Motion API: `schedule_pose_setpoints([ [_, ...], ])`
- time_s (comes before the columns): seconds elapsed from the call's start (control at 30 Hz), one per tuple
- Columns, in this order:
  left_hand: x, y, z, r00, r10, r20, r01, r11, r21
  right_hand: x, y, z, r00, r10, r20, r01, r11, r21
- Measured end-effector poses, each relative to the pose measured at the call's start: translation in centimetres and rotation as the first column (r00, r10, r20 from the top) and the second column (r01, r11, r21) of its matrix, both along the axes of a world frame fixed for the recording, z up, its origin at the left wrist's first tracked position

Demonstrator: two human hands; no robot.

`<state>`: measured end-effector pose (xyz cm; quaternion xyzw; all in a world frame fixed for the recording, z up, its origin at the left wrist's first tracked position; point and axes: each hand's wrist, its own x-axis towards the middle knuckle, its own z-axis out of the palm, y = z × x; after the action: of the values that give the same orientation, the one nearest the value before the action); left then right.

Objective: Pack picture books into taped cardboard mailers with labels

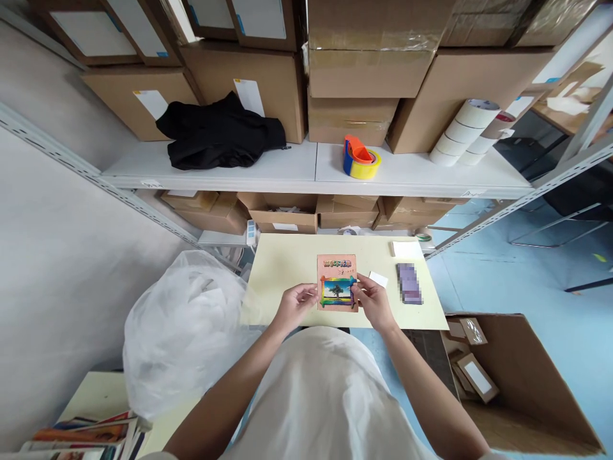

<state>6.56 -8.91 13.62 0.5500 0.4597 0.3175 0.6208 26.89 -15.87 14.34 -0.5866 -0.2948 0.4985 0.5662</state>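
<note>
The fingers (308, 291) of the left hand (293, 308) and the right hand (376, 303) grasp the two side edges of a pink booklet (337, 283), which is over the counter (282, 262) and probably is light, thin and easily bent, so both edges seem the safest holding place.

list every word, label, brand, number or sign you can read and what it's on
Nothing reads clearly.
Book cover: title and line below, too small.
Left shelf label, right shelf label: too small.
Stacked books: too blurred.
Box labels: no readable text.
Purple item: pixelated.
</note>
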Motion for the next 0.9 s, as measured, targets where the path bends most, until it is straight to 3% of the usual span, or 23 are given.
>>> schedule_pose_setpoints([
  [0.33, -0.5, 0.4, -1.1, 0.998, 0.068, -0.005, -0.068, 0.998, 0.002, -1.7, 1.4, -0.7, 0.999, 0.020, -0.032, -0.022, 0.999, -0.045],
  [0.67, -3.8, 3.4, -2.7, 0.987, 0.153, -0.051, -0.155, 0.986, -0.059, -4.6, 5.6, -2.3, 0.978, 0.209, 0.011, -0.207, 0.975, -0.085],
  [0.8, -6.3, 6.2, -4.6, 0.981, 0.168, -0.101, -0.176, 0.982, -0.075, -6.3, 8.5, -4.3, 0.959, 0.285, 0.010, -0.280, 0.948, -0.148],
  [0.9, -8.2, 9.4, -7.1, 0.975, 0.151, -0.164, -0.165, 0.984, -0.072, -8.0, 12.2, -6.9, 0.944, 0.329, -0.038, -0.330, 0.926, -0.185],
])
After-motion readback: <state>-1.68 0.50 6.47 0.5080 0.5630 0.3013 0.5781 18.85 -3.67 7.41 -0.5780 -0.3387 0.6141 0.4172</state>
